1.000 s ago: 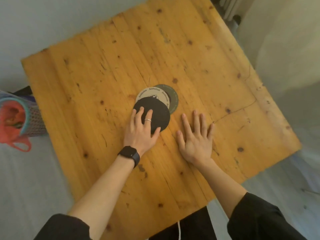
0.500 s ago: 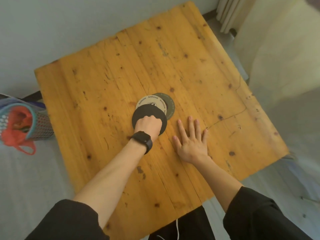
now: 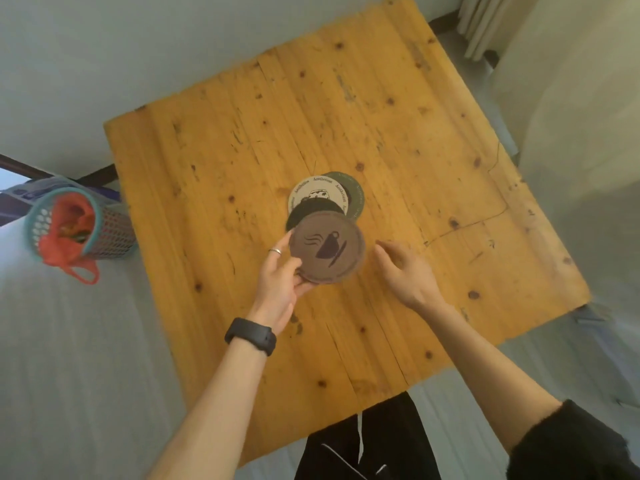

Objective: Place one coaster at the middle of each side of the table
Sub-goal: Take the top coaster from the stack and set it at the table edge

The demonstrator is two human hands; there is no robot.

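A brown round coaster [image 3: 327, 251] with a cup picture is lifted above the wooden table [image 3: 433, 161]. My left hand [image 3: 282, 282] grips it at its lower left rim. Behind it, near the table's middle, three coasters lie overlapped: a black one [image 3: 300, 213], a white printed one [image 3: 317, 194] and a dark green one [image 3: 356, 195]. My right hand [image 3: 403, 268] hovers just right of the brown coaster, fingers apart, holding nothing.
A teal mesh basket [image 3: 114, 233] with a red bag inside stands on the floor off the table's left edge. A curtain [image 3: 485, 22] hangs beyond the far right corner. My dark trousers show at the near edge.
My left hand has picked a coaster off the pile and turned it face up, showing brown. My right hand has lifted off the table. The camera has pulled back.
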